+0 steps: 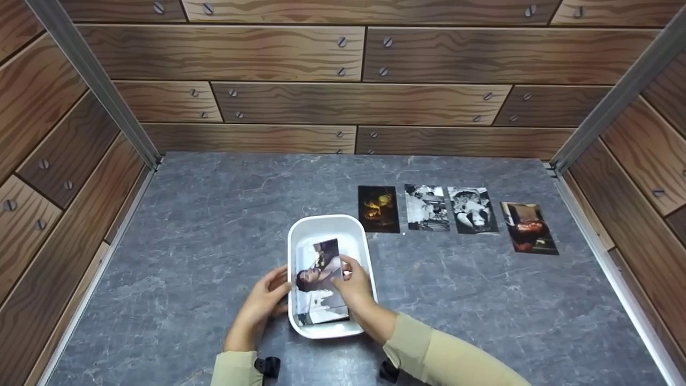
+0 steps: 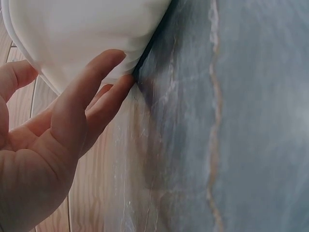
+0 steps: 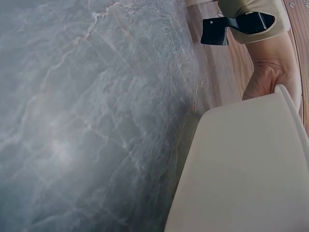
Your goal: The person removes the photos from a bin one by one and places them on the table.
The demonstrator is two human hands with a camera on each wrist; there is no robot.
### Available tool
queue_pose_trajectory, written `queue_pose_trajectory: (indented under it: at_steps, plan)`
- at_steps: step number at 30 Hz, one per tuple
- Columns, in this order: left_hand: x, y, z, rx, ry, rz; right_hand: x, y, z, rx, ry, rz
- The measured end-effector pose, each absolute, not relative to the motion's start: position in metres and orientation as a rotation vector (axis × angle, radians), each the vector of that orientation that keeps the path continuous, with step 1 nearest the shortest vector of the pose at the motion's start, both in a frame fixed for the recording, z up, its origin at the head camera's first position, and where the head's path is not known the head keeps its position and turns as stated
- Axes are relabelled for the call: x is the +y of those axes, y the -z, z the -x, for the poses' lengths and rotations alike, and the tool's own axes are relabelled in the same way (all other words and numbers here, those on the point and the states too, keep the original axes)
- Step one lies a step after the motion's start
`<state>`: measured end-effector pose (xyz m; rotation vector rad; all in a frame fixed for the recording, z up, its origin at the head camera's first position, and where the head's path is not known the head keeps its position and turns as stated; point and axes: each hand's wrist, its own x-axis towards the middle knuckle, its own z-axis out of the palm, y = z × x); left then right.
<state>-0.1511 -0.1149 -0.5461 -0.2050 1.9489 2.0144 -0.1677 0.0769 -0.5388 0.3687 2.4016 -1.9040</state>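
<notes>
A white rounded tub (image 1: 297, 230) stands on the table. In it lies a photo print (image 1: 317, 308) of a reclining person, with darker edges showing under its lower end. My right hand (image 1: 358, 287) reaches over the tub's right rim and pinches the photo's right edge, thumb on top. That hand is out of sight in the right wrist view, which shows the tub's outer wall (image 3: 236, 159) and the left forearm beyond. On the other side, my left hand (image 1: 258, 300) touches the tub with loosely extended fingers (image 2: 79, 92) against its outer wall, thumb near the rim.
Several photos lie in a row behind and right of the tub: a dark one (image 1: 378, 209), two black-and-white ones (image 1: 427, 208) and a reddish-brown one (image 1: 529, 228). Wood-patterned panels (image 1: 278, 53) enclose the marbled grey table (image 1: 214, 214) at the back and sides.
</notes>
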Motion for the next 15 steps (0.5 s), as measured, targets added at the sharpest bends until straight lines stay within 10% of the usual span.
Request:
queue_pose_trajectory:
  at_steps: [15]
  plan:
    - [-0.1153,0.5465,0.1502,1.935,-2.037,0.214,0.0780,0.5422,0.1691,2.335,2.062,-0.363]
